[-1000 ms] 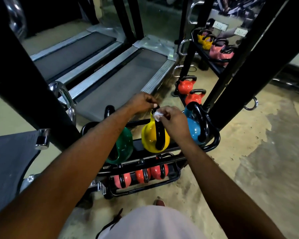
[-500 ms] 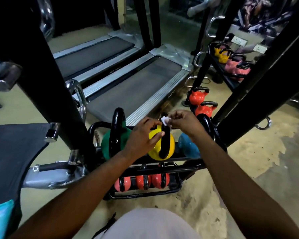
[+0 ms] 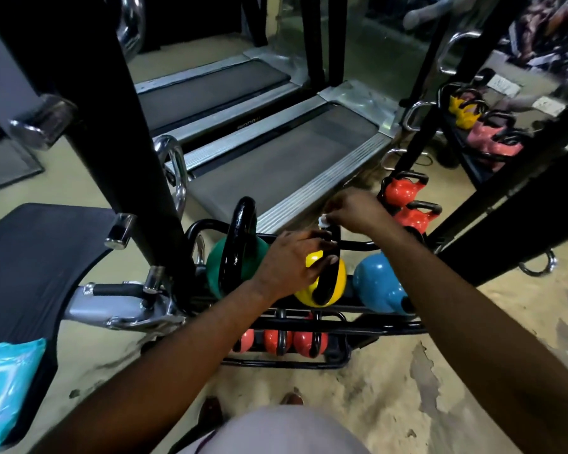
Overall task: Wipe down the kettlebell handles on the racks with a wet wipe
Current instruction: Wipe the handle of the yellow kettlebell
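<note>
A yellow kettlebell [image 3: 336, 280] with a black handle stands in the middle of a low black rack [image 3: 368, 326]. My left hand [image 3: 289, 263] grips the near side of that handle, thumb over the yellow body. My right hand [image 3: 354, 209] pinches a small white wet wipe [image 3: 323, 220] against the top of the same handle. A green kettlebell [image 3: 215, 263] with a tall black handle stands to the left, a blue kettlebell [image 3: 379, 283] to the right. Three small red kettlebells [image 3: 305, 342] sit on the lower shelf.
Two orange-red kettlebells [image 3: 407, 204] stand behind the rack. A second rack [image 3: 466, 158] at far right holds yellow and pink ones. Treadmills [image 3: 276, 165] lie ahead. A thick black post [image 3: 118, 126] rises at left beside a padded bench [image 3: 30, 257] bearing a blue wipe pack [image 3: 4, 388].
My left hand has closed round the yellow kettlebell's handle lower down. My right hand keeps the wipe at the handle's top. The view has shifted slightly.
</note>
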Available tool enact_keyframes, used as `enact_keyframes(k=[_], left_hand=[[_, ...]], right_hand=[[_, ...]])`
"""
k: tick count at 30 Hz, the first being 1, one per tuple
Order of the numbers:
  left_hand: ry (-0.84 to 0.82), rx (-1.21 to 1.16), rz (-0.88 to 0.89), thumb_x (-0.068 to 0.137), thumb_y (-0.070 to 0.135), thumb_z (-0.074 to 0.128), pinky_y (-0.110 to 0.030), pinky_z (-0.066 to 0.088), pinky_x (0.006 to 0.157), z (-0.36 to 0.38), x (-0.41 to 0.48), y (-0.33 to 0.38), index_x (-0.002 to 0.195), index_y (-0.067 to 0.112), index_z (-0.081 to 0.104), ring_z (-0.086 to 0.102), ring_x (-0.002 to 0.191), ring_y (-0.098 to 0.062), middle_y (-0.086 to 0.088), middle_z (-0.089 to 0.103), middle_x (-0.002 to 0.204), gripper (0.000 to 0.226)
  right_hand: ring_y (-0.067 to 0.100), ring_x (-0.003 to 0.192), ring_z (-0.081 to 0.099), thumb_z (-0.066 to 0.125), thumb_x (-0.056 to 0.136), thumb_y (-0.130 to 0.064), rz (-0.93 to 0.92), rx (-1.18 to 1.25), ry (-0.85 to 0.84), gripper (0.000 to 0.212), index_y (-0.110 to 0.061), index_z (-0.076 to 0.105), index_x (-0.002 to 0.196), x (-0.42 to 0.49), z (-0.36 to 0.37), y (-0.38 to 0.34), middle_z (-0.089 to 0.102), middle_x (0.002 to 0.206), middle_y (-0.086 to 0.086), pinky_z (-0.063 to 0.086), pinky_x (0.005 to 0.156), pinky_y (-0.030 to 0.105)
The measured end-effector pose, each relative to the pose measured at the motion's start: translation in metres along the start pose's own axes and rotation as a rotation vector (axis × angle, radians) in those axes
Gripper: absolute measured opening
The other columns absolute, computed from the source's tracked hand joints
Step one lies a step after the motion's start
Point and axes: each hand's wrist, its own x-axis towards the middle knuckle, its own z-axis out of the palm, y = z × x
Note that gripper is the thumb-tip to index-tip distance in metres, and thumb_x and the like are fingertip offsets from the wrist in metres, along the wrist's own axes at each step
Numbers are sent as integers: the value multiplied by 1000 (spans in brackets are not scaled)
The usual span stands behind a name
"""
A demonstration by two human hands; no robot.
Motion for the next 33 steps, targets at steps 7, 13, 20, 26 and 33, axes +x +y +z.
enact_keyframes(k=[7, 13, 20, 26, 33], left_hand=[[-45, 67, 12, 89, 47, 64, -43, 47, 93, -3, 4, 0, 111, 29, 73, 62, 110, -5, 12, 68, 120, 29], [-74, 90, -7, 91, 49, 60, -34, 42, 96, -9, 2, 3, 116, 31, 71, 57, 115, -5, 12, 65, 126, 32], [-78, 74, -40, 91, 56, 50, -41, 43, 99, -4, 0, -1, 117, 32, 70, 58, 118, -2, 14, 65, 128, 41], [-92, 24, -72, 89, 59, 50, -49, 43, 102, -4, -5, 1, 123, 34, 66, 55, 123, -4, 13, 61, 134, 45], [-182, 146, 111, 95, 51, 46, -44, 37, 106, -8, -31, 3, 129, 33, 61, 50, 131, -15, 7, 51, 146, 42]], right_hand=[[21, 60, 49, 66, 87, -11, 216, 125, -404, 10, -5, 66, 95, 54, 2, 1, 58, 78, 16, 38, 56, 29], [22, 57, 58, 71, 78, -29, -4, -516, -420, 27, -10, 61, 62, 77, 14, -38, 60, 60, 5, 49, 67, 31], [12, 59, 57, 48, 99, -11, 488, 743, -386, 16, -8, 60, 89, 39, 10, 22, 58, 75, 7, 52, 49, 21], [20, 74, 62, 54, 90, 4, 463, 1269, -36, 14, -3, 60, 78, -31, 19, 24, 63, 75, 10, 58, 68, 26], [19, 77, 67, 72, 86, -14, 101, 139, -247, 7, -8, 72, 91, -1, -30, -14, 70, 87, 9, 55, 64, 23]])
